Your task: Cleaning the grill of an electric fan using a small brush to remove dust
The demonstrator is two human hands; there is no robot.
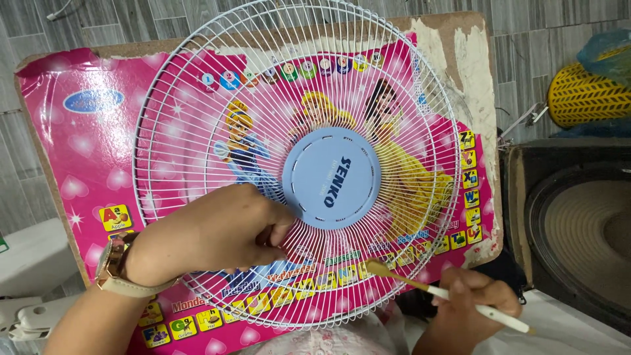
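White brush [447, 294] in right hand [467, 306], bristles pointing upper-left toward fan guard [296, 164].

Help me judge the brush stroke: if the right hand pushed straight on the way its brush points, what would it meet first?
Probably the white wire fan guard: the right hand aims the brush up-left, its bristle tip already at the guard's lower rim. Whether it touches the wires is unclear.
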